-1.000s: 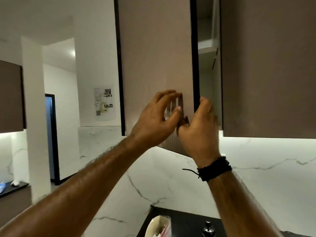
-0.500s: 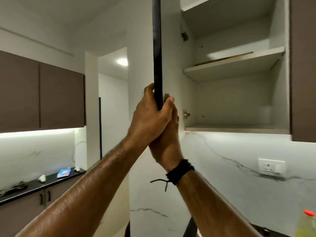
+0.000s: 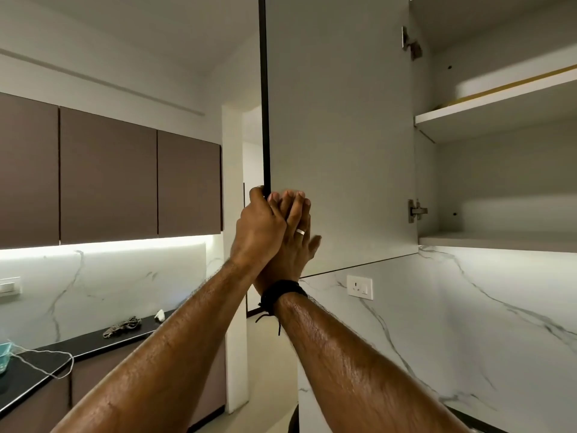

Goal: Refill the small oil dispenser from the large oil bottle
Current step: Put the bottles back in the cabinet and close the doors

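Cupboard door [image 3: 340,135]: my left hand [image 3: 257,228] grips its free edge; right hand [image 3: 295,235] flat against it, fingers straight. Swing fully wide, then search the shelf [image 3: 499,104] beside it.

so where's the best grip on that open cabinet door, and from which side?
The cabinet door has no visible handle. Grip its free vertical edge near the bottom corner, coming from the left, opposite the hinges. The left hand already wraps that thin edge; the right hand lies flat on the inner face.

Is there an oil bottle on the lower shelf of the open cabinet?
No, the lower shelf of the open cabinet shows only bare white surface, with no bottle on the visible part.
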